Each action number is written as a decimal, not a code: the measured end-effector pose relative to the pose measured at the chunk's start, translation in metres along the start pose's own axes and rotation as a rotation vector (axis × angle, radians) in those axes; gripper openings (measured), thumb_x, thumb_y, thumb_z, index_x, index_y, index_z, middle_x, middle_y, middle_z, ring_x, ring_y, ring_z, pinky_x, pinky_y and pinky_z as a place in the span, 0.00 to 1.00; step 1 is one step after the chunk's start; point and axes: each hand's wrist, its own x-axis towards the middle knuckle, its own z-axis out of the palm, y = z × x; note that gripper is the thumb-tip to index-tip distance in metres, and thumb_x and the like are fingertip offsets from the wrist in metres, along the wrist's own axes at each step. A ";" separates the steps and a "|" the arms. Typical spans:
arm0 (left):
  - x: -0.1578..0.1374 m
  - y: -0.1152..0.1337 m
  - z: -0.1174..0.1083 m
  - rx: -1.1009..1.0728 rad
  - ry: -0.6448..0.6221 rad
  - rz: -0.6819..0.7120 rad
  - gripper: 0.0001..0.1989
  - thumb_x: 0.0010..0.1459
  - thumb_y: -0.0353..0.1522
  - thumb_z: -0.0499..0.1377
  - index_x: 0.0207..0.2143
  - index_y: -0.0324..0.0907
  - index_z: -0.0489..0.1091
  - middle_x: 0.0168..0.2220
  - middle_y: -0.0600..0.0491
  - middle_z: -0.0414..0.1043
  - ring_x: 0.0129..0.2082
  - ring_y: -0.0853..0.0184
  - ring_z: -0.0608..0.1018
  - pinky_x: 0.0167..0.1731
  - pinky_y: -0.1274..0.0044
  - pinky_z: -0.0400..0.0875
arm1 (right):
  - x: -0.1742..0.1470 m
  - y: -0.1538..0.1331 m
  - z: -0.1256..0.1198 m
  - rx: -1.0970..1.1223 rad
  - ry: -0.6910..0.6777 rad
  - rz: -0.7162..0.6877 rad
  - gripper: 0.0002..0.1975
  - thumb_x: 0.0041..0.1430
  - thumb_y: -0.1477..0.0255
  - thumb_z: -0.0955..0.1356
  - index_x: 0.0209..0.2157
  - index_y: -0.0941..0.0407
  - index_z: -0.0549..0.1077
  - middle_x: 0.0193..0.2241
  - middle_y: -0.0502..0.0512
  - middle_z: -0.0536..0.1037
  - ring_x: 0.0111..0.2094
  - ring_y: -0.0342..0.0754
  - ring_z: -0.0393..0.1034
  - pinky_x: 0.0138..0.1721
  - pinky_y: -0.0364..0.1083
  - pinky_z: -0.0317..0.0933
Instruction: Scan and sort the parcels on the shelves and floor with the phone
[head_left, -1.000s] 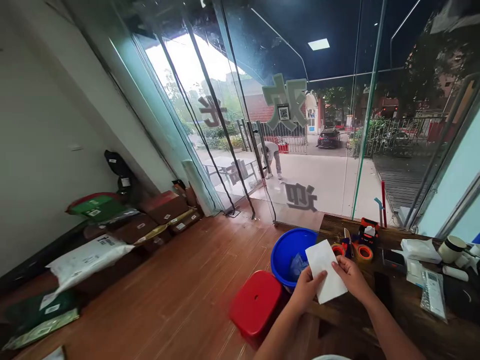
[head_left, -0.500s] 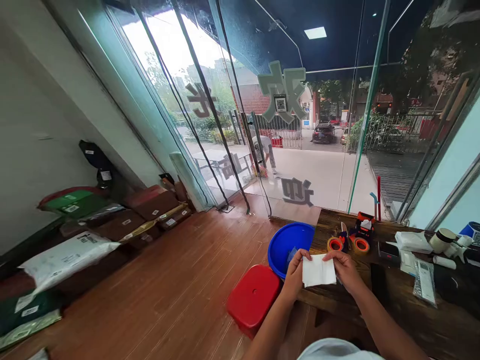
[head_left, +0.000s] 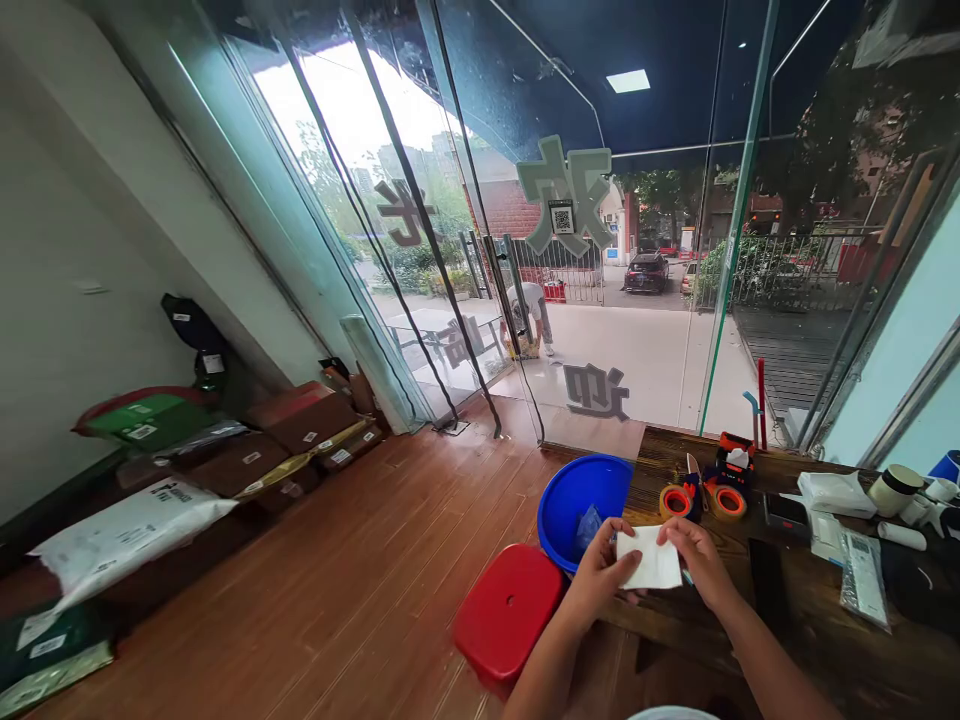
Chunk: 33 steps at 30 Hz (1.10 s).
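Note:
Between my two hands is a folded white tissue [head_left: 651, 562], held above the near left edge of the dark wooden table [head_left: 701, 590]. My left hand [head_left: 604, 568] grips its left side, thumb lying across the front and fingers behind. At the upper right corner, my right hand [head_left: 696, 558] pinches the tissue with bent fingers. Just left of my left hand stands a blue basin [head_left: 559, 490] with a crumpled clear plastic bag [head_left: 589, 527] inside. Beyond my hands, rolls of tape [head_left: 676, 502] lie on the table.
A red plastic stool [head_left: 506, 610] stands left of the table. To the right are a phone [head_left: 786, 512], a tissue pack [head_left: 836, 493] and a plastic-wrapped packet [head_left: 862, 580]. Parcels [head_left: 135, 530] line the left wall. A person [head_left: 534, 310] bends down beyond the glass doors.
My left thumb has moved from the tissue's top corner across its front, and the left fingers have shifted behind it. The tissue is now slightly tilted. The camera view has shifted a little.

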 end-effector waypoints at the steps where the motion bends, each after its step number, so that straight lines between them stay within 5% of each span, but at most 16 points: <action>1: 0.000 -0.002 -0.001 0.033 -0.004 0.007 0.30 0.45 0.51 0.70 0.41 0.45 0.59 0.26 0.60 0.72 0.16 0.73 0.71 0.15 0.82 0.64 | 0.000 0.001 0.000 0.000 -0.012 0.004 0.15 0.48 0.57 0.74 0.24 0.55 0.75 0.20 0.47 0.69 0.23 0.44 0.58 0.26 0.43 0.53; 7: 0.005 -0.004 -0.009 0.067 0.177 0.086 0.44 0.48 0.51 0.68 0.60 0.43 0.56 0.21 0.64 0.65 0.16 0.75 0.65 0.16 0.82 0.57 | 0.000 0.004 0.005 0.059 -0.028 0.027 0.23 0.46 0.54 0.77 0.39 0.52 0.73 0.32 0.51 0.79 0.32 0.49 0.72 0.34 0.46 0.65; 11: 0.011 0.001 -0.013 0.019 0.197 0.008 0.37 0.35 0.50 0.74 0.44 0.39 0.71 0.24 0.57 0.71 0.23 0.71 0.72 0.23 0.80 0.63 | 0.001 0.005 0.009 0.089 -0.040 0.053 0.33 0.45 0.54 0.78 0.50 0.51 0.69 0.33 0.52 0.80 0.33 0.51 0.75 0.33 0.47 0.68; 15: 0.012 -0.003 -0.011 0.050 0.227 0.028 0.31 0.33 0.53 0.73 0.26 0.40 0.66 0.21 0.58 0.68 0.22 0.73 0.68 0.24 0.79 0.61 | 0.005 0.013 0.014 0.089 -0.055 0.098 0.29 0.46 0.51 0.77 0.44 0.53 0.72 0.32 0.53 0.80 0.24 0.46 0.72 0.21 0.43 0.63; 19: 0.009 -0.008 -0.013 0.101 0.273 0.034 0.31 0.32 0.53 0.73 0.21 0.42 0.60 0.18 0.61 0.63 0.20 0.75 0.63 0.22 0.81 0.55 | 0.007 0.026 0.016 0.073 -0.086 0.155 0.29 0.43 0.44 0.75 0.33 0.56 0.73 0.19 0.48 0.74 0.13 0.40 0.61 0.12 0.39 0.50; 24: 0.002 -0.005 -0.016 0.113 0.178 -0.078 0.30 0.32 0.51 0.73 0.25 0.42 0.63 0.22 0.58 0.69 0.22 0.71 0.69 0.22 0.80 0.60 | 0.004 0.036 0.015 0.080 -0.063 0.172 0.29 0.42 0.44 0.76 0.30 0.56 0.73 0.15 0.44 0.70 0.10 0.35 0.53 0.11 0.38 0.43; 29: 0.001 -0.008 -0.018 0.137 0.180 -0.064 0.29 0.31 0.50 0.74 0.23 0.41 0.63 0.20 0.60 0.66 0.22 0.73 0.66 0.25 0.80 0.58 | 0.001 0.042 0.016 0.123 -0.015 0.193 0.27 0.38 0.49 0.79 0.29 0.56 0.75 0.16 0.45 0.71 0.12 0.37 0.55 0.12 0.39 0.46; 33: 0.003 -0.023 -0.024 0.163 0.172 -0.067 0.28 0.32 0.51 0.75 0.20 0.40 0.66 0.19 0.58 0.66 0.21 0.73 0.65 0.24 0.78 0.55 | 0.001 0.046 0.016 0.183 0.028 0.197 0.25 0.36 0.53 0.80 0.29 0.56 0.78 0.23 0.51 0.79 0.21 0.45 0.69 0.24 0.43 0.63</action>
